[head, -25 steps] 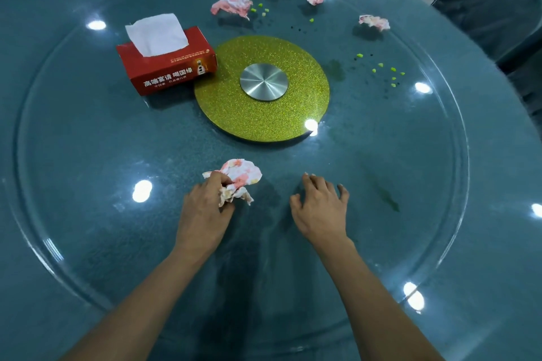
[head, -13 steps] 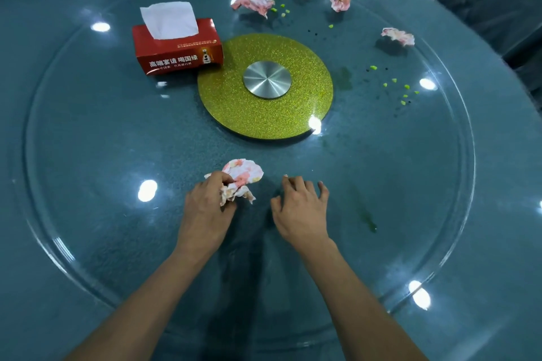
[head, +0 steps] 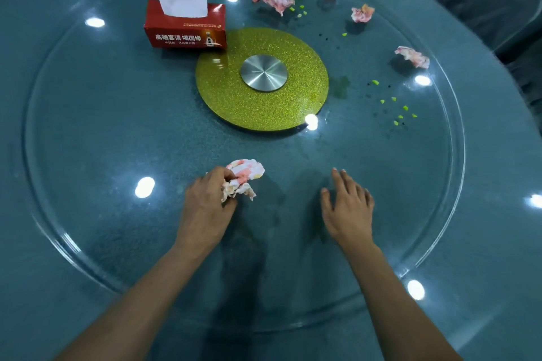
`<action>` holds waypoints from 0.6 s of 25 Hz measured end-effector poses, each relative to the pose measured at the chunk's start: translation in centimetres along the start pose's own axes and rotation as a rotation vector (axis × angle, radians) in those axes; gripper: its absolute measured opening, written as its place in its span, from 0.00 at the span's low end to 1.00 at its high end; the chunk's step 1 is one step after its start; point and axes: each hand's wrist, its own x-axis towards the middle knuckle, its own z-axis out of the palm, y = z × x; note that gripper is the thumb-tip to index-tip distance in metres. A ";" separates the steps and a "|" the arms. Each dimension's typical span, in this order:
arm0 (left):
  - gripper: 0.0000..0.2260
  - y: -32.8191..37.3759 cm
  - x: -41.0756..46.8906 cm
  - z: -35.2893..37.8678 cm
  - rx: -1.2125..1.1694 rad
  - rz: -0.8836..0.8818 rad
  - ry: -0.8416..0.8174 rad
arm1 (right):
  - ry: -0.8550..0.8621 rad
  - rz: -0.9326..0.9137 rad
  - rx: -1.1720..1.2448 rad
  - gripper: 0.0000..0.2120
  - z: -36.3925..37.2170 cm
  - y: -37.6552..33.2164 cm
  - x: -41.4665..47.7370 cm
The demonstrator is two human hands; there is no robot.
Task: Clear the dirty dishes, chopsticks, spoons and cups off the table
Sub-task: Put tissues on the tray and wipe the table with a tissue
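Left hand [head: 205, 211] fingers [head: 224, 176] grip a crumpled napkin [head: 245, 176], likely for wiping; right hand [head: 347, 208] fingers lie straight, flat on the bench [head: 88, 126] beside it.

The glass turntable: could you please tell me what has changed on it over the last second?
The glass turntable has turned clockwise: the tissue box and the far napkins shifted right. The right hand slid left, then came back right, fingers straight. The left hand still grips its crumpled napkin; the gold disc stayed put.
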 end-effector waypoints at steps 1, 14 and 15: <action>0.15 0.0 -0.2 0.0 -0.005 0.006 -0.005 | 0.007 0.042 -0.009 0.27 -0.2 1.0 -0.2; 0.16 0.9 -4.3 0.2 -0.027 -0.001 -0.025 | 0.049 0.043 -0.040 0.35 1.3 0.3 -6.9; 0.16 1.0 -4.6 0.3 -0.028 0.005 -0.035 | 0.059 0.030 -0.042 0.34 1.5 0.1 -7.4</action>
